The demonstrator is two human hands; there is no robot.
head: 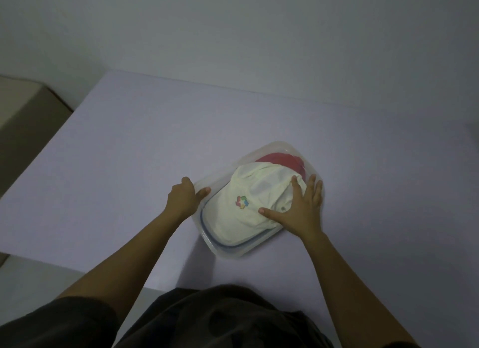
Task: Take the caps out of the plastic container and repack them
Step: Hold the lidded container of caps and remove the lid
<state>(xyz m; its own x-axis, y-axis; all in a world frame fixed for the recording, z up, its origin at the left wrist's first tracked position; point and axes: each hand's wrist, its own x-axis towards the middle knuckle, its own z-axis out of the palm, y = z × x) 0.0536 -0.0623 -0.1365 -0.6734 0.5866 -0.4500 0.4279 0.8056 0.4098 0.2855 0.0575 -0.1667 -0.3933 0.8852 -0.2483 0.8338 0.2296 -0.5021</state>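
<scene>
A clear plastic container (228,251) with a blue-lined rim sits on the pale table, right of centre. A white cap (248,194) with a small coloured logo fills most of it, and a red cap (282,159) peeks out beneath it at the far end. My left hand (182,198) grips the container's left rim, thumb over the edge. My right hand (300,210) lies flat with spread fingers on the right side of the white cap, pressing on it; it does not close around the cap.
The pale lilac table (129,166) stretches wide to the left and behind the container. A beige box or furniture edge (23,106) stands beyond the table's far left corner. A plain wall rises behind.
</scene>
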